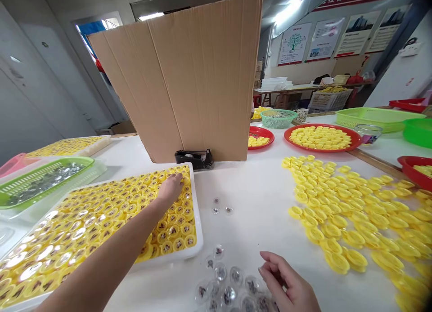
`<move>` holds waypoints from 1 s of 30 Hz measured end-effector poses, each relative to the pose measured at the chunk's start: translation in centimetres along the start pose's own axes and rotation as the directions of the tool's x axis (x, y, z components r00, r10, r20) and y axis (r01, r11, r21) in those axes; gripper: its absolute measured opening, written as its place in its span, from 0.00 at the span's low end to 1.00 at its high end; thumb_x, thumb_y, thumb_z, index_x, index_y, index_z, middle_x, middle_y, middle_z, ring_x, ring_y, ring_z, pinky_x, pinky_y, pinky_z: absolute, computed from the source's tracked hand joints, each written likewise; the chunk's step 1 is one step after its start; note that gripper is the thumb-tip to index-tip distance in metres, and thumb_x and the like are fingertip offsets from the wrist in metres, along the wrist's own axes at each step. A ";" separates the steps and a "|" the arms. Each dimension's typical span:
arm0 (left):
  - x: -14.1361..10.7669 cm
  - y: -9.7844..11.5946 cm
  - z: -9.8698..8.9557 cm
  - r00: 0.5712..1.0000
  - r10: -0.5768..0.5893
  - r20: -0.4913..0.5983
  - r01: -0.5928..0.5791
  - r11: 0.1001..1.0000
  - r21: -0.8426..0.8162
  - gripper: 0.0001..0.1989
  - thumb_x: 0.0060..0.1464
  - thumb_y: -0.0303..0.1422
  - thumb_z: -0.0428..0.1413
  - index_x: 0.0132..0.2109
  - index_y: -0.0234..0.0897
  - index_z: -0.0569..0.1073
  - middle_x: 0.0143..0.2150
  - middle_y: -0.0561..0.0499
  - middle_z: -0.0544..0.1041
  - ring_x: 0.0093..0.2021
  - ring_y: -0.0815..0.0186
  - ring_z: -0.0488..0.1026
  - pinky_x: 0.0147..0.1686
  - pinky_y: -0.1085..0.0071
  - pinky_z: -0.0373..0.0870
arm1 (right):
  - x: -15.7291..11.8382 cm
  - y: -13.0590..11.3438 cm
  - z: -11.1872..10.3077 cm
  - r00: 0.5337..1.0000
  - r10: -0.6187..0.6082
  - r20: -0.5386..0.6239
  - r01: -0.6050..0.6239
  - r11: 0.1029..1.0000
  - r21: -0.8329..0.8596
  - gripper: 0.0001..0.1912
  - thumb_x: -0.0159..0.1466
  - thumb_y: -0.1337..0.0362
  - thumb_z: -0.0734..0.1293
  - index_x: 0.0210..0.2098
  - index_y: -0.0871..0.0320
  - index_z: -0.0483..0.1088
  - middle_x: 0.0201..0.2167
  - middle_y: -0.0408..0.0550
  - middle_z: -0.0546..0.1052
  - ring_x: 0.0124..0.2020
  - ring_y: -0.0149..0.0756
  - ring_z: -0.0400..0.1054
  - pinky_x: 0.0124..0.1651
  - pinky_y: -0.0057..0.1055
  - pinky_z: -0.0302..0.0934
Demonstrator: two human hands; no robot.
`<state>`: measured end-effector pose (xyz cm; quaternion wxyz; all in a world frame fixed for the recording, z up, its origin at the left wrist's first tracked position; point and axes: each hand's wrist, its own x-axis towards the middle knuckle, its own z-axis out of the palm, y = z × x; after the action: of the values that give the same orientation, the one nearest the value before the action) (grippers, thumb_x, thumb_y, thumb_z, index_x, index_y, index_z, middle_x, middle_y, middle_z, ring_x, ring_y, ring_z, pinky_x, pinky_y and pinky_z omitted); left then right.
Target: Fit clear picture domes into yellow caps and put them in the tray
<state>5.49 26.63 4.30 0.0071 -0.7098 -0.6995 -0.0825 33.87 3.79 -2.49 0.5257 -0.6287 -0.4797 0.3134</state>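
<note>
My left hand reaches over the far right part of a white tray packed with rows of round yellow cups that have printed centres. Its fingers point down and close together among the cups; the fingertips and whatever they pinch are hidden. My right hand hovers low over the white table, thumb and forefinger a little apart, with nothing visible between them. Beside it, to the left, lies a cluster of clear round discs with dark printed pictures. A few more clear discs lie beyond them.
Loose yellow cups spread over the table's right. Behind stand a red plate of yellow pieces, a green basket and a glass jar. A cardboard sheet rises behind a black tape dispenser. At left is a green basket.
</note>
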 end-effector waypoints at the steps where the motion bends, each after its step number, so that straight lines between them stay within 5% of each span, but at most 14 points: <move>1: 0.1 0.0 0.1 1.000 -0.003 -0.003 0.003 1.000 0.014 0.11 0.57 0.34 0.46 0.45 0.37 0.69 0.43 0.43 0.71 0.38 0.59 0.71 0.32 0.69 0.65 | 0.0 0.0 0.0 1.000 -0.005 -0.002 0.005 1.000 0.003 0.15 0.55 0.50 0.67 0.35 0.53 0.74 0.24 0.43 0.75 0.25 0.34 0.69 0.28 0.24 0.64; 8: 1.4 0.8 0.5 1.000 0.017 -0.016 -0.016 0.996 0.084 0.12 0.57 0.34 0.46 0.46 0.39 0.68 0.44 0.44 0.70 0.38 0.59 0.72 0.32 0.68 0.65 | 0.3 0.7 -0.1 0.996 -0.082 0.027 0.083 0.996 -0.041 0.13 0.57 0.52 0.66 0.36 0.54 0.73 0.24 0.43 0.76 0.25 0.34 0.70 0.28 0.25 0.65; 13: 1.7 1.0 -0.3 0.998 0.056 0.001 -0.055 0.993 0.106 0.12 0.57 0.33 0.47 0.45 0.35 0.69 0.45 0.41 0.70 0.40 0.55 0.71 0.36 0.66 0.65 | 0.1 -0.2 -1.0 0.978 -0.153 0.142 0.182 0.958 -0.223 0.09 0.63 0.61 0.61 0.39 0.56 0.70 0.28 0.44 0.77 0.28 0.34 0.72 0.31 0.25 0.67; 19: 0.3 1.6 -3.0 0.990 0.144 -0.004 -0.143 0.985 0.095 0.16 0.57 0.30 0.46 0.51 0.35 0.68 0.49 0.45 0.69 0.43 0.57 0.70 0.41 0.66 0.65 | 3.6 -0.6 -5.8 0.985 -0.171 0.029 0.140 0.682 -0.718 0.10 0.64 0.67 0.59 0.40 0.60 0.70 0.35 0.50 0.75 0.37 0.36 0.71 0.42 0.30 0.66; 23: -6.0 3.5 -5.2 0.953 0.204 -0.226 -0.215 0.976 -0.028 0.14 0.57 0.36 0.49 0.49 0.40 0.70 0.51 0.51 0.70 0.38 0.66 0.71 0.40 0.72 0.66 | 7.7 0.0 -9.4 0.991 -0.112 -0.071 -0.007 0.491 -0.871 0.11 0.63 0.64 0.61 0.40 0.63 0.71 0.36 0.59 0.73 0.40 0.49 0.69 0.40 0.41 0.63; 26: -13.5 5.4 -4.7 0.878 0.368 -0.307 -0.462 0.821 -0.337 0.12 0.56 0.40 0.51 0.44 0.40 0.73 0.41 0.51 0.75 0.29 0.70 0.71 0.30 0.77 0.67 | 10.0 0.2 -10.0 0.997 -0.043 -0.059 -0.039 0.379 -0.925 0.09 0.59 0.63 0.66 0.34 0.63 0.73 0.33 0.59 0.74 0.37 0.49 0.70 0.36 0.38 0.61; 28: -18.0 6.8 -3.1 0.892 0.395 -0.221 -0.449 0.711 -0.541 0.11 0.56 0.38 0.51 0.42 0.39 0.73 0.39 0.49 0.75 0.29 0.70 0.71 0.26 0.77 0.66 | 10.7 0.2 -9.6 0.999 0.000 -0.035 -0.033 0.331 -0.943 0.09 0.59 0.63 0.65 0.32 0.63 0.73 0.33 0.60 0.74 0.36 0.49 0.70 0.34 0.37 0.60; 30: -21.0 8.1 -1.1 0.927 0.373 -0.020 -0.279 0.654 -0.703 0.10 0.56 0.36 0.51 0.41 0.39 0.73 0.34 0.49 0.76 0.28 0.69 0.71 0.27 0.76 0.67 | 10.6 0.0 -9.1 0.999 0.035 0.004 -0.007 0.303 -0.953 0.09 0.59 0.64 0.63 0.31 0.63 0.73 0.34 0.60 0.74 0.36 0.49 0.71 0.32 0.36 0.59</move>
<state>13.31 5.45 3.58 -0.2890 -0.7776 -0.4767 -0.2908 45.70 10.40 0.94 0.0435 -0.8202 -0.5702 -0.0159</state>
